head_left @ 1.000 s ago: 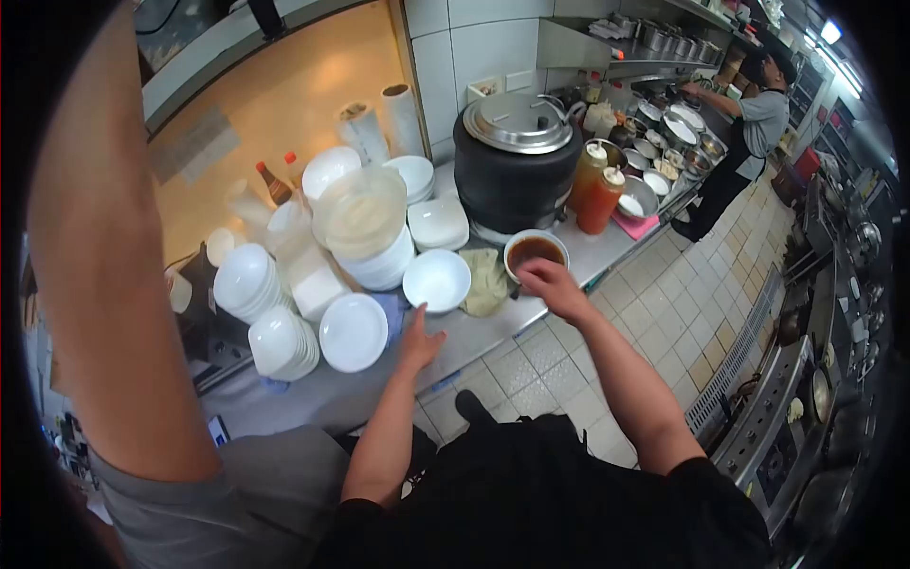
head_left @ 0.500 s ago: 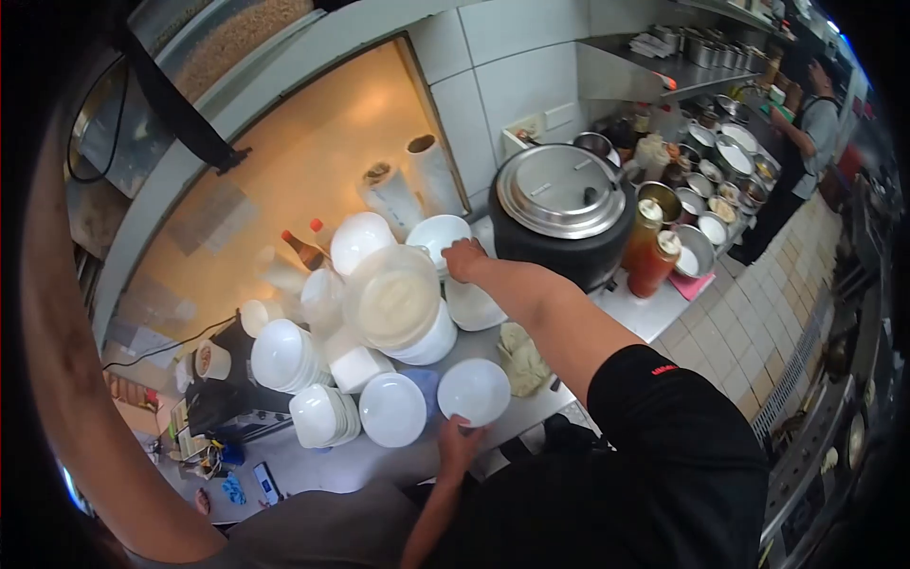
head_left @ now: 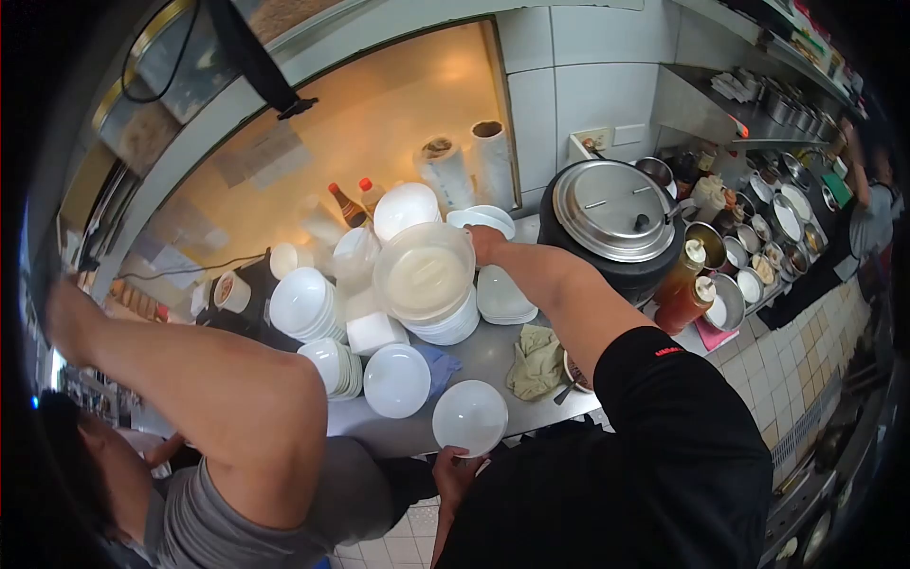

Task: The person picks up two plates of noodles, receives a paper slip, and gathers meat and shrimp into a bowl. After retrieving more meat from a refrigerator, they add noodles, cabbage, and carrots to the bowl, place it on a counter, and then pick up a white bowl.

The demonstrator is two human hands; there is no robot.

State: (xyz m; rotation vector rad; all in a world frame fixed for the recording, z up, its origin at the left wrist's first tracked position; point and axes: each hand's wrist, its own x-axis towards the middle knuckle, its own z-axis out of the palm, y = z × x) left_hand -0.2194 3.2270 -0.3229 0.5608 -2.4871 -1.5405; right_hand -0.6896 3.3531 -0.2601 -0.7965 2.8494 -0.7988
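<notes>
My left hand (head_left: pixel 455 471) grips the near rim of a shallow white bowl (head_left: pixel 471 417), held at the counter's front edge with its inside facing up. My right hand (head_left: pixel 485 244) reaches across to the back, closed at the near edge of another white bowl (head_left: pixel 485 220); its fingertips are partly hidden. Directly left of that hand, a cloudy plastic tub (head_left: pixel 424 272) sits on a stack of white dishes (head_left: pixel 445 324). Squarish white dishes (head_left: pixel 505 294) are stacked below my right wrist.
More white bowls (head_left: pixel 305 302) stand in stacks on the left. A cloth (head_left: pixel 534 365) lies by my right forearm. A black pot with a steel lid (head_left: pixel 614 211) stands right, near sauce bottles (head_left: pixel 684 305). A co-worker's arm (head_left: pixel 204 379) crosses the left side; another person (head_left: pixel 858 228) stands far right.
My view has shifted, so the counter appears farther left. The held bowl has come closer to my body with my left hand. The co-worker's arm has swung into view at left.
</notes>
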